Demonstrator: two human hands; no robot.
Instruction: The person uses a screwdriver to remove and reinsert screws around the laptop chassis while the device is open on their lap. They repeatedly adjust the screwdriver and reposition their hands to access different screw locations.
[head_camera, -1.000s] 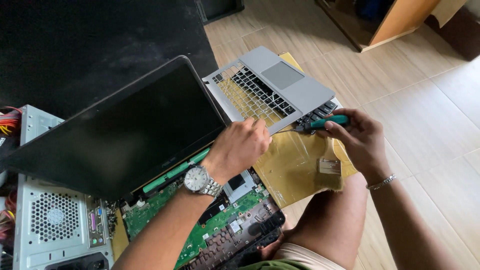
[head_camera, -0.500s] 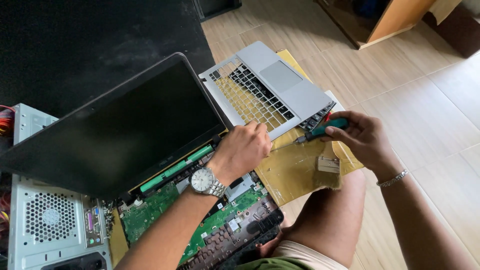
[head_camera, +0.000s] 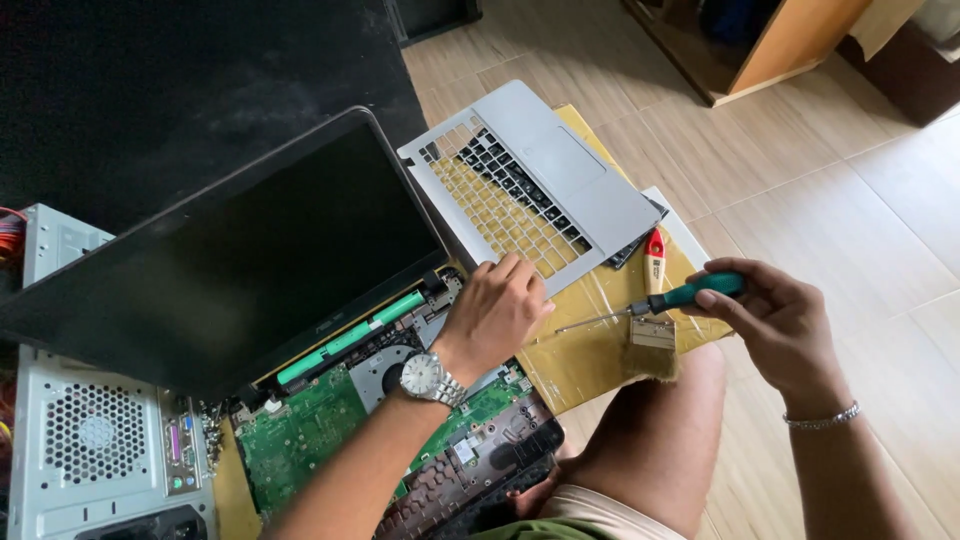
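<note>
Right hand: clamped around the green-handled metal screwdriver.
Left hand: fingers curled, resting on the grey laptop keyboard frame's near edge; whether it gripped, unclear.

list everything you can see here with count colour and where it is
laptop screen: 1, black, open at left, hinged to the stripped base
circuit board: 1, green, bare in the base below the screen
keyboard cover: 1, silver, many keys gone, lying on the cardboard
cardboard: 1 sheet, yellow-brown, on the floor under the parts
paintbrush: 1, red handle, on the cardboard by the screwdriver
computer case: 1, grey metal, bottom left
floor: tan tiles, right side
wristwatch: 1, silver, left wrist
bracelet: 1, silver, right wrist
left hand: resting at the keyboard cover's near edge
right hand: holding a green-handled screwdriver
</note>
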